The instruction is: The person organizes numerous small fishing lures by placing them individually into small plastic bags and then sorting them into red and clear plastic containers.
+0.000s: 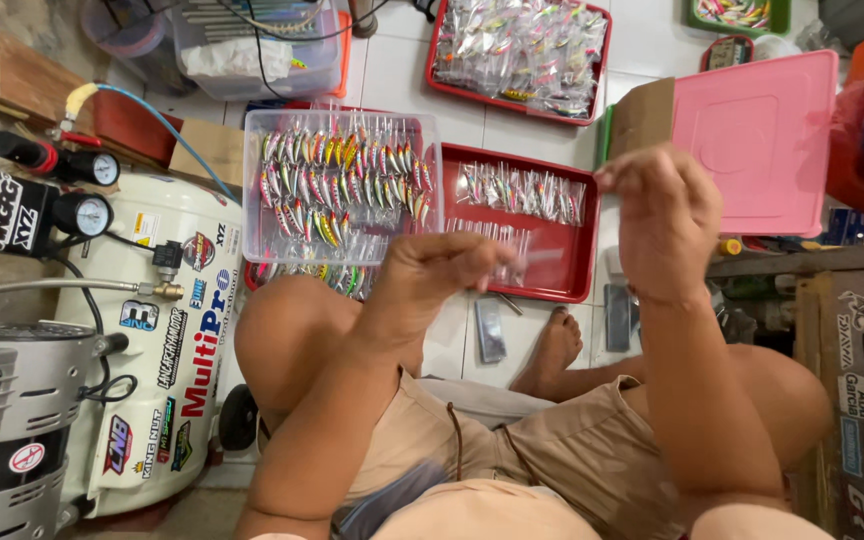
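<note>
1. left hand (432, 270) is raised over the left knee with the fingers curled in, pinched on one end of a small clear plastic sleeve (527, 262) that sticks out to the right. it's blurry so i can't tell what's inside it, if anything
2. right hand (664, 225) is up a bit higher and off to the right, back of the hand facing the camera, fingertips pinched together near the top left. can't tell if it's actually gripping anything, and it looks apart from the sleeve
3. so the hands aren't touching each other, there's a clear gap between them with the sleeve poking into it
4. right behind the hands on the tiled floor is a red tray (572, 275) with a row of small bagged fishing lures (522, 192) along its far side
5. just left of that tray is a clear plastic box (257, 190) packed with colourful lures, unbagged, lined up in rows
6. further back there's a second red tray (439, 62) heaped with more bagged lures
7. pink lid (762, 140) lies to the right of the right hand
8. white air compressor tank (167, 340) covered in stickers sits at far left, gauges on top
9. person is sitting on the floor, bare foot (552, 350) tucked under between the knees
</note>
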